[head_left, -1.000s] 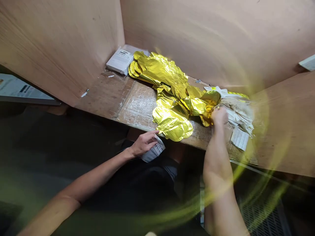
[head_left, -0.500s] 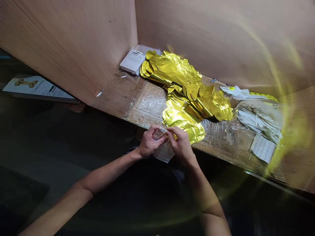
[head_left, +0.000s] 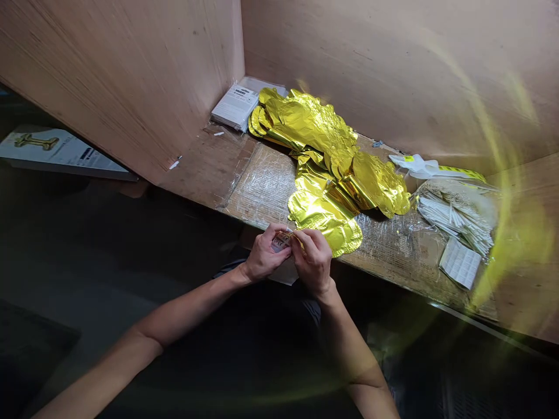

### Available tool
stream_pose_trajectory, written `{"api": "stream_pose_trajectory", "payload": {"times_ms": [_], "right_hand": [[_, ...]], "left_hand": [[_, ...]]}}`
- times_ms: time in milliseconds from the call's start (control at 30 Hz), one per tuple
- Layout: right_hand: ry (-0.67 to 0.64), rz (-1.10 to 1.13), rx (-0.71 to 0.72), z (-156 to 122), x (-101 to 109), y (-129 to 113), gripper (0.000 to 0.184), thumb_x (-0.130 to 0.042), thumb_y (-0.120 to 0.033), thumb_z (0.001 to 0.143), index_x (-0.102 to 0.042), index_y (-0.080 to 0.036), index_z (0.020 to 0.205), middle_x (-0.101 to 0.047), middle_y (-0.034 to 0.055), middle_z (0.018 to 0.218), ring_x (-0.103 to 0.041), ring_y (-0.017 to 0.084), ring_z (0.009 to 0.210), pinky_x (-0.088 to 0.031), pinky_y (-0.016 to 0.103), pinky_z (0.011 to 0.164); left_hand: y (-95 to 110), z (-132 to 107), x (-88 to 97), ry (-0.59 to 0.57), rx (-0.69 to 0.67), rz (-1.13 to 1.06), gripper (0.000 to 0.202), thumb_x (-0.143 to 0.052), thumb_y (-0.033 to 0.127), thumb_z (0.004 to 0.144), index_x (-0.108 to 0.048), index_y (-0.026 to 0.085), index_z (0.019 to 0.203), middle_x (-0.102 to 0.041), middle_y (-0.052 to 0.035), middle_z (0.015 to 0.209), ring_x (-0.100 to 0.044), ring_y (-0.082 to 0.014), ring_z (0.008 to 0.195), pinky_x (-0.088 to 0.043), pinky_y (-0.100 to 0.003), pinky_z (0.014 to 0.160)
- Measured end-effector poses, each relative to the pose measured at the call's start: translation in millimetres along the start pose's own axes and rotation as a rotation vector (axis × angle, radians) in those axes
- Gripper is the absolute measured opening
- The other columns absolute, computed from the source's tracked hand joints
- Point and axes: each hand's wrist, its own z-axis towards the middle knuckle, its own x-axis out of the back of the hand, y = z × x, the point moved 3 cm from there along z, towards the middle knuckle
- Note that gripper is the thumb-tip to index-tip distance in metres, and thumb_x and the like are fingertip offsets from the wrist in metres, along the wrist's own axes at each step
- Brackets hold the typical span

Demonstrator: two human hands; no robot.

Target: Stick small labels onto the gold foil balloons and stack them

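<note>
My left hand (head_left: pixel 264 257) is closed on a small sticker sheet (head_left: pixel 280 242) printed with rows of CE marks. The sheet's plain lower part hangs below the fingers. My right hand (head_left: pixel 315 259) pinches at the sheet's upper right edge, thumb and forefinger together; whether a single sticker is between them is too small to tell. Just beyond both hands, a flat gold foil balloon (head_left: pixel 321 218) lies at the bench's front edge. It reaches out from a pile of gold foil balloons (head_left: pixel 310 119) behind it.
White printed packets (head_left: pixel 236 106) are stacked in the back left corner. At right lie a bag of thin white sticks (head_left: pixel 456 218), a folded white sheet (head_left: pixel 460 263) and a white and yellow plastic piece (head_left: pixel 421 166). Wooden panels (head_left: pixel 371 64) enclose the bench. A printed package (head_left: pixel 56 148) sits far left.
My right hand has turned and drawn its fingers in at the sheet's edge. The sheet is now tilted, with less of its printed face showing. The view has shifted slightly.
</note>
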Motion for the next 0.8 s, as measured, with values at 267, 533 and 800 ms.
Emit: {"api": "stream_pose_trajectory", "payload": {"times_ms": [267,533,800], "right_hand": [[0.140,-0.090,0.051,-6.9,-3.2,-3.2,0.015,-0.067,-0.018,0.098,-0.072,-0.025,0.111,-0.073,0.0080,0.102,-0.067,0.023,0.095,-0.052,0.042,0.087],[0.025,0.160,-0.224,-2.9,0.1,4.2,0.008,-0.065,-0.027,0.101,-0.063,-0.022,0.095,-0.068,0.0009,0.083,-0.067,0.016,0.074,-0.057,0.030,0.071],[0.112,0.098,-0.147,-9.0,-8.0,2.9,0.007,-0.064,-0.026,0.102,-0.062,-0.023,0.096,-0.071,0.0030,0.087,-0.070,0.016,0.078,-0.059,0.031,0.073]], "left_hand": [[-0.4,-3.0,-2.6,-0.004,-0.075,0.022,0.035,-0.076,0.023,0.088,-0.062,0.023,0.120,-0.076,-0.0008,0.099,-0.073,-0.0133,0.082,-0.057,-0.022,0.076],[-0.8,-6.3,-2.6,-0.030,-0.104,0.071,0.036,-0.075,0.022,0.087,-0.063,0.022,0.121,-0.077,-0.0019,0.099,-0.074,-0.0145,0.085,-0.058,-0.024,0.081],[2.8,-4.8,-1.0,-0.058,-0.045,0.018,0.038,-0.075,0.024,0.088,-0.064,0.022,0.124,-0.077,-0.0036,0.106,-0.074,-0.0153,0.089,-0.058,-0.024,0.082]]}}
